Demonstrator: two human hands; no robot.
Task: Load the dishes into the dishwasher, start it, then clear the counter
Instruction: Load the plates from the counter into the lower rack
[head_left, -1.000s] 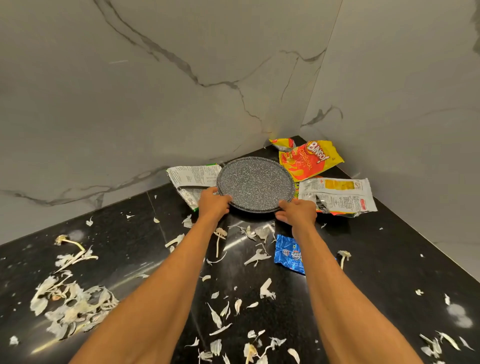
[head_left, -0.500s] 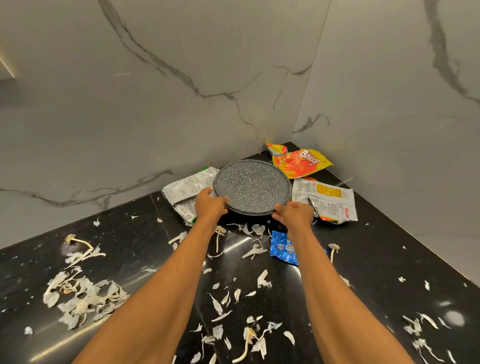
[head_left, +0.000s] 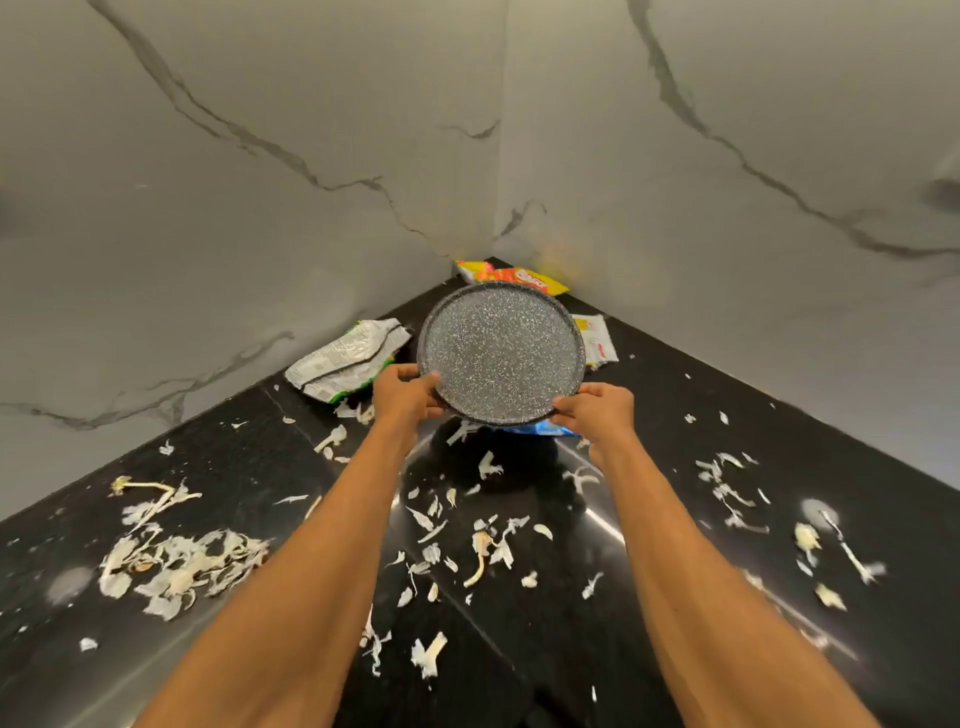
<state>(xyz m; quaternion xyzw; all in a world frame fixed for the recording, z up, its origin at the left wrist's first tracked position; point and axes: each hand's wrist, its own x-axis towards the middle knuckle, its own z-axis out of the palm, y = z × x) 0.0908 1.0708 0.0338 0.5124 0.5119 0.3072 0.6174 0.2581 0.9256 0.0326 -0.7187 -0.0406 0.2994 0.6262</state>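
Holding the round speckled grey plate (head_left: 501, 353) by its near rim, the two hands reach forward into the corner of the black counter (head_left: 779, 467). The left hand (head_left: 402, 389) grasps the rim at the lower left, with the thumb lying on the top face and the other fingers curled under the plate, where they are mostly hidden. The right hand (head_left: 597, 410) grasps the rim at the lower right in the same way, with its fingers bent around the edge. The plate is in the air above the counter and tilted, so its top face turns toward the camera and its far rim is higher. A dark shadow lies on the counter under it.

Behind the plate, in the corner of the marble wall (head_left: 260, 208), lies a yellow and red snack bag (head_left: 511, 275), partly covered by the far rim. A white wrapper (head_left: 597, 338) shows at the right side of the plate, also partly covered. A crumpled silver wrapper (head_left: 348, 356) lies to the left, near the left hand but not touching it. A blue wrapper (head_left: 540, 428) looks out from under the near rim, just beside the right hand.

White peel scraps (head_left: 485, 545) are spread over the counter between the forearms, and a bigger heap of peels (head_left: 176, 564) lies far to the left.
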